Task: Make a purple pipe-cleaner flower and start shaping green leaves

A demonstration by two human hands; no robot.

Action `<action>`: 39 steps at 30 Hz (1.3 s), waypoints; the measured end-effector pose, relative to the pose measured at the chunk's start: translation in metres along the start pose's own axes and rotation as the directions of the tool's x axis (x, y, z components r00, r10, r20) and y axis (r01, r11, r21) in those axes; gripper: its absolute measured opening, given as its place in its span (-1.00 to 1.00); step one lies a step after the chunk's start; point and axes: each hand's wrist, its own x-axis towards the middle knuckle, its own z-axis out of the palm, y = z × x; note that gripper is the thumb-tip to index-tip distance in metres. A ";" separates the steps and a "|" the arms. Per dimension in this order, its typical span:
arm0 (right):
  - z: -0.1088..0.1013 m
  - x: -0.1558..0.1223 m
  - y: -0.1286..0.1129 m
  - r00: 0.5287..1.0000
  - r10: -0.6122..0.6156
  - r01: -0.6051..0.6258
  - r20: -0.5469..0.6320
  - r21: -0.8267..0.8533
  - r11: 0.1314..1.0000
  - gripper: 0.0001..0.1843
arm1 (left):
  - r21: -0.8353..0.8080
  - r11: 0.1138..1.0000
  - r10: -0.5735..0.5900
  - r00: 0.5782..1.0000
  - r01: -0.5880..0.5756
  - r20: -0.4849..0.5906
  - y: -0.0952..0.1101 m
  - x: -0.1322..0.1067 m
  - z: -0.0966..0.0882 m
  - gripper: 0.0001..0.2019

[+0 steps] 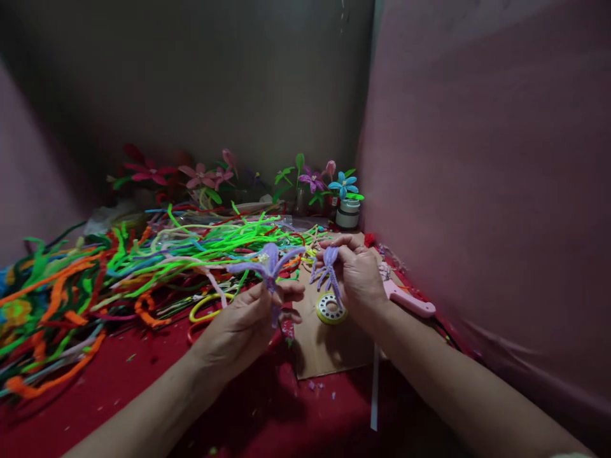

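Pipe cleaner pile: big fuzzy heap of pipe cleaners point(229, 238), mostly neon green up the middle with orange strays off to the left. I'd keep sleeves and elbows out of it, those ends look snaggy.
Yellow loop: probably a scissor handle point(191, 313), lying just beyond the left wrist, partly hidden.
Left hand: the left hand point(243, 321) has thumb and fingers closed lightly around the stem, with a couple of fingertips sticking out loosely past it. Nice grip imo: hold below the petals so the fuzz doesn't get squashed.
Purple flower: the purple flower point(271, 257) stands upright above that grip, petals splayed around a pale centre. I'd turn it by the stem, not by a petal.
Cardboard: the cardboard point(312, 356) lies on the red cloth point(95, 407), handy backdrop.
White ring: yellow-rimmed ring point(322, 307) on the cardboard, below the dangling ends; don't let them catch.
Purple petal piece: petal piece point(331, 257) hangs beside the flower, well apart from touching it, thin legs drooping.
Right hand: the right hand point(360, 273) pinches it, thumb and fingertips together. Near the gathered neck is best, so it can't twist.
Pink handle: some pink-handled tool point(413, 300), past the right wrist.
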 end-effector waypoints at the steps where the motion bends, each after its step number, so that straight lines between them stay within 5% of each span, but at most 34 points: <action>1: 0.005 -0.004 0.004 1.000 -0.006 0.006 0.000 0.005 1.000 -0.87 | -0.007 1.000 -0.009 1.000 0.009 0.025 -0.002 -0.001 0.003 -0.81; 9: 0.015 -0.025 0.029 0.999 0.021 -0.024 -0.026 -0.123 0.992 -0.89 | -0.031 0.997 -0.065 0.992 0.069 0.109 -0.013 -0.004 0.010 -0.85; 18: 0.010 -0.037 0.024 1.000 -0.013 0.010 -0.016 -0.176 0.984 -0.92 | 0.038 0.997 -0.073 0.990 0.069 0.122 -0.010 -0.008 0.012 -0.82; 24: 0.005 -0.036 0.023 0.983 -0.181 0.169 -0.018 -0.278 0.946 -0.87 | 0.073 0.992 -0.109 0.990 0.103 0.091 -0.010 -0.011 0.014 -0.78; 32: -0.001 -0.033 0.021 0.879 -0.469 0.452 0.085 -0.463 0.763 -0.79 | -0.005 0.967 -0.250 0.955 0.254 0.158 -0.012 -0.015 0.015 -0.76; 39: -0.002 -0.036 0.016 0.734 -0.624 0.641 0.268 -0.578 0.505 -0.72 | -0.091 0.977 -0.178 0.974 0.192 0.143 -0.016 -0.016 0.015 -0.79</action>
